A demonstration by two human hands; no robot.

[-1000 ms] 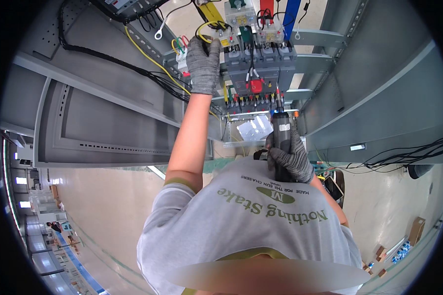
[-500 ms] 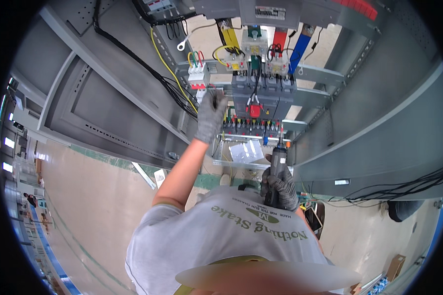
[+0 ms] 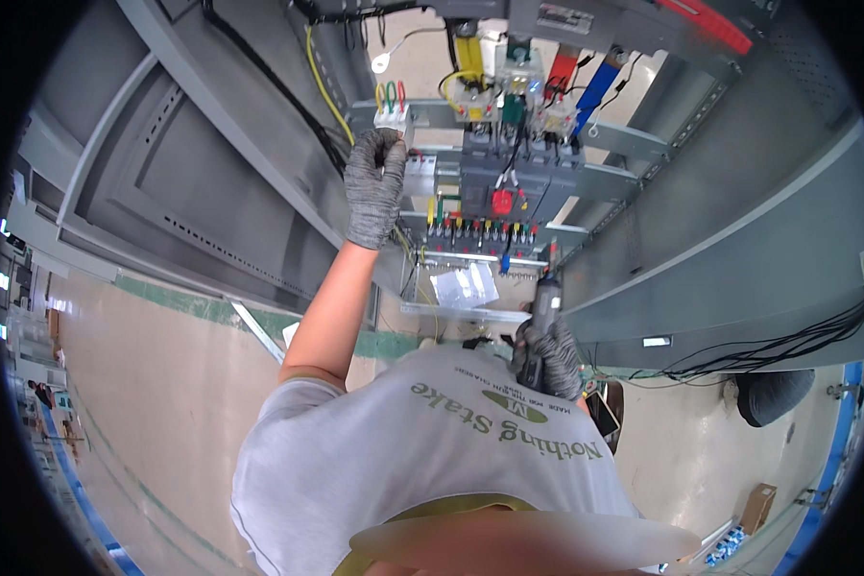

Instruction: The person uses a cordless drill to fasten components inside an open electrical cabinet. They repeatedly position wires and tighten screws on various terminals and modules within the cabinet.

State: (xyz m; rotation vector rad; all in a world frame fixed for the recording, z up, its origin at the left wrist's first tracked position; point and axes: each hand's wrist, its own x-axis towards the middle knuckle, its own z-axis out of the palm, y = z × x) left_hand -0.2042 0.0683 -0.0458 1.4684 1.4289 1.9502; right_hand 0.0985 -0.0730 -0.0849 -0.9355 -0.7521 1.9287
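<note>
My left hand, in a grey knit glove, is raised at the left inside of the metal cabinet. Its thumb and fingers are curled together at the lower end of a small white breaker-like block, covering that part; what they pinch, if anything, is hidden. Yellow, green and red wires loop from the block's top. My right hand, also gloved, is wrapped around a dark cordless screwdriver close to my chest, its bit pointing up into the cabinet. A large grey circuit breaker with a red part sits between the hands' sides, farther in.
Yellow, green, red and blue busbars run above the large breaker. A terminal row and a clear plastic bag lie below it. Cabinet panels flank both sides. Black cables hang at right, near another person's leg.
My left hand has moved left and up, from beside the white block to its lower end. The view has shifted slightly. My right hand still holds the screwdriver.
</note>
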